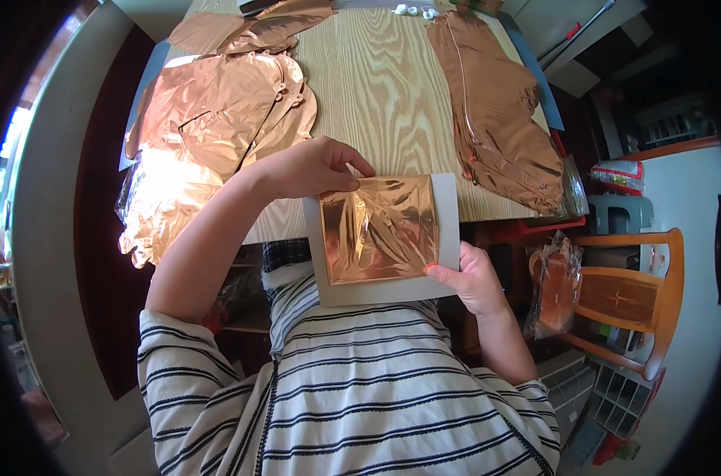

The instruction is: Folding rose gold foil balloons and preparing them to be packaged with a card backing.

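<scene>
In front of my waist, tilted against the table's near edge, is a pale rectangular card (376, 295). A shiny copper-gold piece of foil (384, 230), folded into a neat rectangle, lies flat on it. My right hand (475, 278) grips the card's right side near the lower corner, its thumb pressing on the foil's corner and its other fingers behind. My left hand (317, 168) reaches over the upper left; its thumb and curled fingers are closed at the top edges of foil and card.
On the wood-grain table (360, 95), crinkled copper foil balloons (209, 111), lying flat, cover the left side. More flat foil (499, 111) lies along the right. Small white items (412, 11) sit at the far edge. A wooden chair (622, 297) with a clear-bagged package (557, 282) stands right.
</scene>
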The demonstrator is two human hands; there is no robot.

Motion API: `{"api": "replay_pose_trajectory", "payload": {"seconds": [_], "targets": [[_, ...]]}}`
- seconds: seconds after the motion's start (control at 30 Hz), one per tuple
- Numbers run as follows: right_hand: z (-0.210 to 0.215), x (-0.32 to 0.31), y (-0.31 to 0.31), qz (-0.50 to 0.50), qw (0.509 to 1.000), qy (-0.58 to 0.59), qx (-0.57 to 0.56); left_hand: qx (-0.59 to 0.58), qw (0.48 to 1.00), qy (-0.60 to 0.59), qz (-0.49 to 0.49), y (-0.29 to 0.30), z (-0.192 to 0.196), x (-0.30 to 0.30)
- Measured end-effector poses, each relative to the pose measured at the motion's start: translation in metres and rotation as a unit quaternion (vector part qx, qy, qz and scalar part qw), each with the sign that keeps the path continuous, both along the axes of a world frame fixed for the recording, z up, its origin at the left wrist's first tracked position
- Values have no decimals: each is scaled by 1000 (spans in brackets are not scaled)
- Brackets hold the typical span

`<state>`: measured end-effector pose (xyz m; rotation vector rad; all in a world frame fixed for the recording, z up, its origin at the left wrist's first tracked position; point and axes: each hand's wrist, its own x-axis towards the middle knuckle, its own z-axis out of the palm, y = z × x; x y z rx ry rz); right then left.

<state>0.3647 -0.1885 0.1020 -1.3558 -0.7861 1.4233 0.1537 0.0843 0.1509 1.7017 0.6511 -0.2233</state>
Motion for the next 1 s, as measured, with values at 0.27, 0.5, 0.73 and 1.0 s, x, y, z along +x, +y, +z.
{"api": "replay_pose_trajectory", "payload": {"seconds": [0.27, 0.5, 0.73, 1.0], "targets": [[3, 0, 2, -17, 1000, 2, 5, -6, 1000, -7, 29, -4, 1, 3], [10, 2, 5, -38, 999, 35, 10, 47, 997, 49, 46, -6, 15, 4], [46, 8, 5, -37, 998, 42, 18, 61, 990, -22, 123, -19, 39, 5], [76, 17, 18, -3, 1000, -14, -7, -32, 976, -32, 213, -10, 32, 10]]}}
